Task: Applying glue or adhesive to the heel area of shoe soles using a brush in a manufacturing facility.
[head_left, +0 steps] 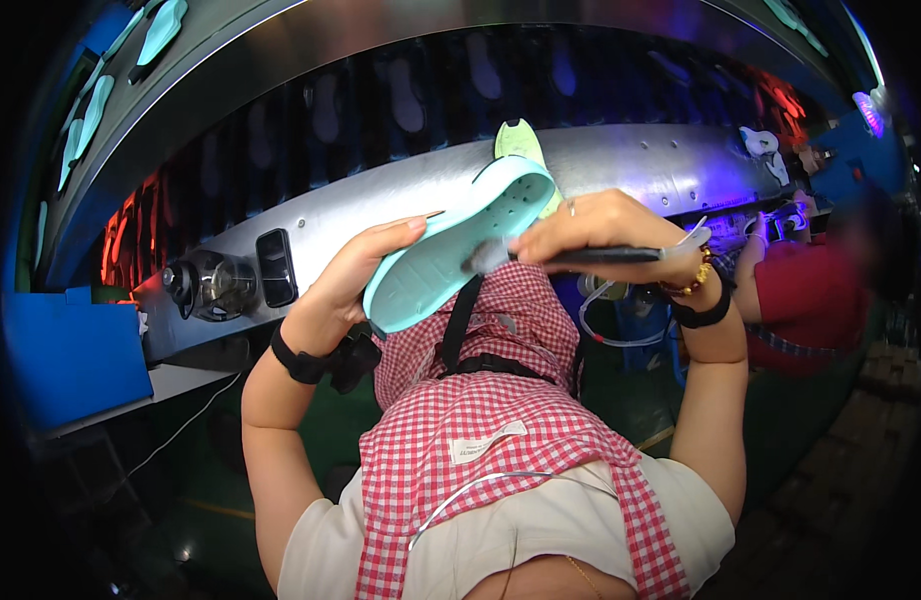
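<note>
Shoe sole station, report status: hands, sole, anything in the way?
Left hand grips mint shoe sole, tilted up. Right hand holds brush, bristles on sole. Nothing between hands; second sole lies behind on metal conveyor.

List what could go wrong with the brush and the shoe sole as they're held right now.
1. The left hand grips the mint shoe sole only at one end, so pressure from the brush may tip or twist it.
2. The sole is held right above the checked apron; whatever the brush carries might drip there.
3. The tube hanging beneath the right hand could snag.

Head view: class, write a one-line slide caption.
Left hand holds a mint shoe sole while the right hand brushes it with a brush.
</note>
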Demonstrator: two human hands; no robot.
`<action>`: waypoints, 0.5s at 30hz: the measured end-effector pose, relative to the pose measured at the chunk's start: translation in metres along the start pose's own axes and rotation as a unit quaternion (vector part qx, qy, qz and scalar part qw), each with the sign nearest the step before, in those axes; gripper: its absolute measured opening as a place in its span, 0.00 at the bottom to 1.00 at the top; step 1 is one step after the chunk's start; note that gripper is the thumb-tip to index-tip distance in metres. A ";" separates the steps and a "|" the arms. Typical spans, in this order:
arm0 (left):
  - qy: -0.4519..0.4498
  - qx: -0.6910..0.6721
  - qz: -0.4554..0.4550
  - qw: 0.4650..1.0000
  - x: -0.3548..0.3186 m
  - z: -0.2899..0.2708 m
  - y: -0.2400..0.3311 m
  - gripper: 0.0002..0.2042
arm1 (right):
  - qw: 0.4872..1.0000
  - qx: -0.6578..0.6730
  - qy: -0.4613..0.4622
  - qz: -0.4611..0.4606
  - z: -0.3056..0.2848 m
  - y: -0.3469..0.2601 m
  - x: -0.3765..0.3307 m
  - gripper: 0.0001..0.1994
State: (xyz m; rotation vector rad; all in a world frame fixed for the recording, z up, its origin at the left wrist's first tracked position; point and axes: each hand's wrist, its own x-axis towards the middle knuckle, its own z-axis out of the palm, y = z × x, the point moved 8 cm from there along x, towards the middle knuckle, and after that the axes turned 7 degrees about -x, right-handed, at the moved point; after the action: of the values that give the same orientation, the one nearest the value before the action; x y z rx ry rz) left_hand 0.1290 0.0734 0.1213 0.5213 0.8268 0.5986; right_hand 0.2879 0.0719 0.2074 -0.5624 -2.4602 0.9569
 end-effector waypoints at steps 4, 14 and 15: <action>-0.016 0.041 0.032 0.999 -0.005 -0.005 0.010 0.22 | 0.994 0.039 -0.002 0.099 0.014 0.030 -0.017 0.09; -0.072 -0.262 0.033 0.962 0.030 0.004 -0.024 0.23 | 0.903 0.300 0.235 0.195 0.026 0.070 -0.008 0.08; -0.059 -0.271 0.038 0.960 0.030 -0.001 -0.026 0.22 | 0.901 0.268 0.273 0.207 0.020 0.075 -0.012 0.08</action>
State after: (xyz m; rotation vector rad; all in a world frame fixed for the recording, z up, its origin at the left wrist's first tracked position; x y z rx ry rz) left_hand 0.1511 0.0752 0.0890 0.0846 0.4977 0.8227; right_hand 0.3032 0.1057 0.1383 -1.0076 -1.5174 1.3498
